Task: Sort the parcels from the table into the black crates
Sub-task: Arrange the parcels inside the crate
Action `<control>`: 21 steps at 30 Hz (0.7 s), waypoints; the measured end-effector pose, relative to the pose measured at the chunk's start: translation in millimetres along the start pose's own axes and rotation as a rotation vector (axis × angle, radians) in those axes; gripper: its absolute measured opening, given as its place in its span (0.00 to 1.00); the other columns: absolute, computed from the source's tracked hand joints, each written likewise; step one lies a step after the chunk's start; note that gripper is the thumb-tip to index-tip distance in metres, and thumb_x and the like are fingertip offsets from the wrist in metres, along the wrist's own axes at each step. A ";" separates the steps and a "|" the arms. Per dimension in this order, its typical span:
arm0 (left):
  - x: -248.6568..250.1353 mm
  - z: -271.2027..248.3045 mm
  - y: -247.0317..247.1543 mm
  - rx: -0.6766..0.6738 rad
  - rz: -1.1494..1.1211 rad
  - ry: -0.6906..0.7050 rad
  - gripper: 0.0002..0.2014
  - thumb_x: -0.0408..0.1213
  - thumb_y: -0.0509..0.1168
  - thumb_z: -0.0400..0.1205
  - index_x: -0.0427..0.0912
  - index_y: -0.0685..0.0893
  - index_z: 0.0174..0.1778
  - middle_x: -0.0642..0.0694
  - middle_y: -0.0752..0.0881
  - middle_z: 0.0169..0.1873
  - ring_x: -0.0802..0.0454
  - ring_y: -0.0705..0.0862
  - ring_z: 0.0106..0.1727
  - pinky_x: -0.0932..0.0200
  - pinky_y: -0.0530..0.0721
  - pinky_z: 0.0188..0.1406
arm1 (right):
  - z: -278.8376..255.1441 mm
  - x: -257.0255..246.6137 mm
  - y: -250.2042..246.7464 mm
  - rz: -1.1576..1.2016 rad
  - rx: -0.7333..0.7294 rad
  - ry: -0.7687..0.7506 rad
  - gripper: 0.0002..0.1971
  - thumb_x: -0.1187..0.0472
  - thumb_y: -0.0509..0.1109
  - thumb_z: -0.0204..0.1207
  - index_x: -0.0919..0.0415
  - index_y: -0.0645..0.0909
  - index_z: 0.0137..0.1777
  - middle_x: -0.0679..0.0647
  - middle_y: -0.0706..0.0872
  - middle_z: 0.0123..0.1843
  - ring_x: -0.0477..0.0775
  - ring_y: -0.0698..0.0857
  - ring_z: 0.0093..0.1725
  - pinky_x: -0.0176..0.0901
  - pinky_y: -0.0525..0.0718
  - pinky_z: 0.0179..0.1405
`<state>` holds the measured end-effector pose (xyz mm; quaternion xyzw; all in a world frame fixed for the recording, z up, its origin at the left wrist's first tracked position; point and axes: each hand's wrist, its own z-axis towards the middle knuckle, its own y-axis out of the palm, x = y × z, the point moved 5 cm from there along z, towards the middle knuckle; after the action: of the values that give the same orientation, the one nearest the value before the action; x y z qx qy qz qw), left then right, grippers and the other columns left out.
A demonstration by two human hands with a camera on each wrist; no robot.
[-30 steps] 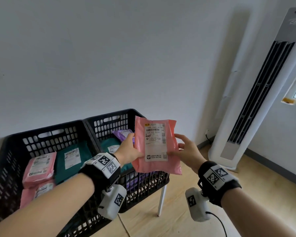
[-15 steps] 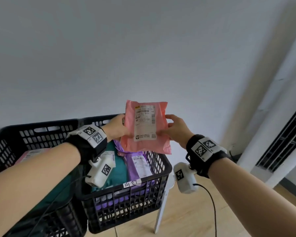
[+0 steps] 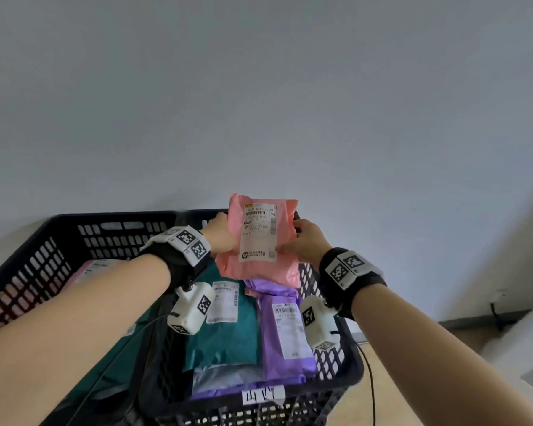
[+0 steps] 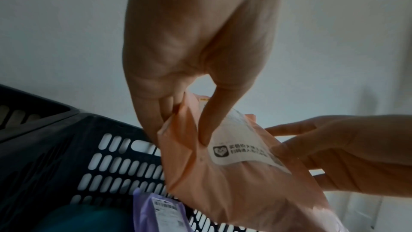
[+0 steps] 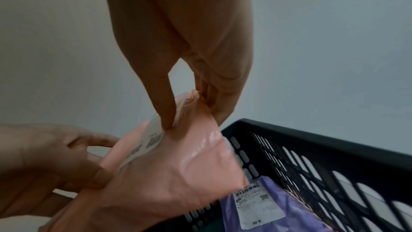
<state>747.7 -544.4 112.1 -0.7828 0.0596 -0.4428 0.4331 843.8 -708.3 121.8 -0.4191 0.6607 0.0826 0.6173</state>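
Observation:
A pink parcel point(image 3: 260, 241) with a white label hangs upright over the far end of the right black crate point(image 3: 350, 373). My left hand point(image 3: 223, 236) pinches its left edge and my right hand point(image 3: 302, 242) pinches its right edge. In the left wrist view my thumb and fingers point(image 4: 205, 128) clamp the pink parcel point(image 4: 234, 179). In the right wrist view my thumb and fingers point(image 5: 167, 112) squeeze the pink parcel point(image 5: 183, 170) at its top corner. Below it in the crate lie a purple parcel point(image 3: 285, 330) and a teal parcel point(image 3: 225, 336).
A second black crate point(image 3: 43, 241) stands to the left with a pink parcel point(image 3: 90, 269) inside, mostly behind my left forearm. A white tag point(image 3: 262, 395) is fixed on the right crate's near rim. A plain wall point(image 3: 259, 103) rises right behind both crates; wooden floor point(image 3: 382, 395) shows at right.
Both hands carried the pink parcel forward and lower, from beside the crates to above the right crate's far end. The view tipped down, so the crate's contents now show.

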 end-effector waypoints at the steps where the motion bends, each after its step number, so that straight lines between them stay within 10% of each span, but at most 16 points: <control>1: -11.5 24.4 3.5 0.001 0.035 -0.025 0.33 0.40 0.73 0.57 0.26 0.77 0.56 0.30 0.84 0.56 0.31 0.81 0.61 0.34 0.79 0.63 | 12.3 -0.4 6.0 -0.032 -0.010 0.016 0.36 0.74 0.75 0.68 0.64 0.66 0.76 0.60 0.81 0.66 0.60 0.82 0.63 0.55 0.84 0.61; 4: -22.0 48.4 2.0 0.022 0.102 -0.106 0.32 0.35 0.71 0.63 0.24 0.74 0.62 0.27 0.79 0.63 0.29 0.76 0.68 0.33 0.77 0.65 | 48.9 1.0 23.2 -0.116 -0.033 0.042 0.36 0.73 0.76 0.67 0.65 0.67 0.75 0.58 0.81 0.66 0.59 0.81 0.65 0.52 0.82 0.65; 10: -48.2 73.2 11.2 0.012 0.049 -0.243 0.44 0.32 0.62 0.81 0.32 0.35 0.81 0.33 0.51 0.82 0.40 0.65 0.78 0.49 0.70 0.74 | 101.5 23.2 64.5 -0.140 -0.109 0.142 0.40 0.73 0.78 0.65 0.65 0.65 0.77 0.61 0.79 0.69 0.62 0.80 0.67 0.57 0.81 0.65; 15: -70.1 89.0 17.5 0.064 0.094 -0.327 0.32 0.32 0.60 0.84 0.28 0.51 0.79 0.33 0.72 0.72 0.39 0.75 0.72 0.53 0.72 0.68 | 123.6 41.8 93.6 -0.132 -0.169 0.193 0.42 0.74 0.78 0.65 0.64 0.63 0.79 0.61 0.79 0.69 0.62 0.81 0.66 0.58 0.83 0.63; 21: -75.9 107.6 34.7 0.087 0.069 -0.423 0.31 0.29 0.60 0.83 0.31 0.52 0.79 0.34 0.73 0.71 0.38 0.75 0.71 0.49 0.72 0.67 | 142.1 62.1 108.7 -0.138 -0.169 0.231 0.38 0.68 0.79 0.66 0.64 0.66 0.76 0.59 0.82 0.66 0.58 0.84 0.63 0.48 0.85 0.59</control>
<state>792.3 -462.3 13.0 -0.8365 -0.0251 -0.2557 0.4841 885.7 -578.2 -9.4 -0.5205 0.6876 0.0465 0.5041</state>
